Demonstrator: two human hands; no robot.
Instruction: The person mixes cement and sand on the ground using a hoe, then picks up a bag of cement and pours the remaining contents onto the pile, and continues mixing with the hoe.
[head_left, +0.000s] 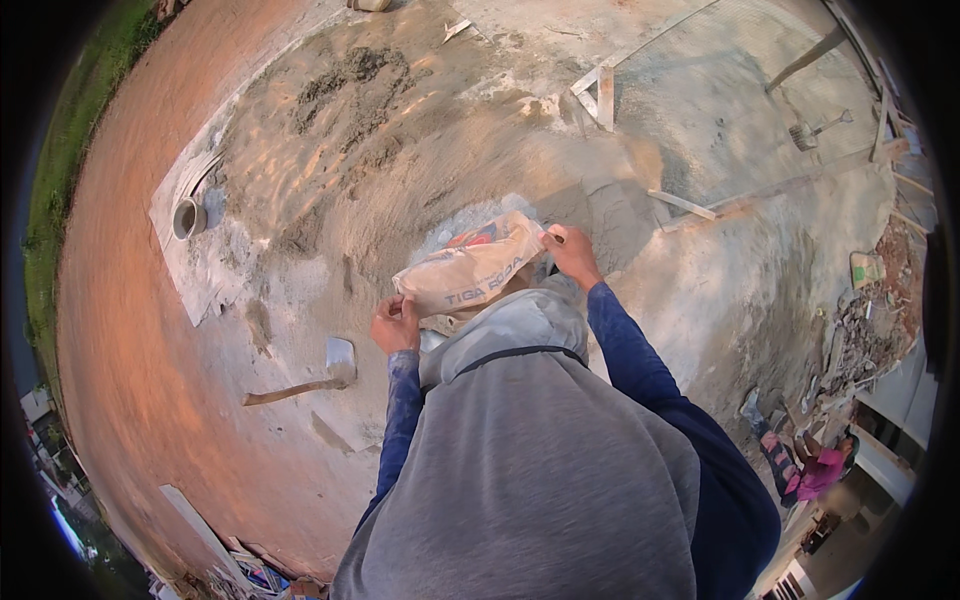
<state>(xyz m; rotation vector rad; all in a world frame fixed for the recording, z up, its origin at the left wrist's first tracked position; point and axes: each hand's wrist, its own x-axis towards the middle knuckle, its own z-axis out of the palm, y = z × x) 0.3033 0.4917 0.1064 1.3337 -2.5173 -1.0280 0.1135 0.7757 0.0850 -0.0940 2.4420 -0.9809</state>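
Note:
A brown paper sack (469, 274) with blue writing and a red print is stretched between my hands, close in front of my legs. My left hand (396, 324) pinches its lower left corner. At the upper right end, my right hand (574, 256) grips the paper edge between thumb and fingers. Pale grey powder (444, 231) lies on the sand just beyond the sack. To the left of my left hand, a hoe (340, 360) with a wooden handle rests on the ground. What the sack holds inside is hidden.
A spread of sand (300, 172) lies ahead, with darker wet clumps (364, 79) on it. A bucket (189, 218) lies at the left. A framed mesh screen (720, 97) occupies the upper right, near a shovel (806, 137). Another person (817, 472) is at the lower right, beside rubble (862, 334).

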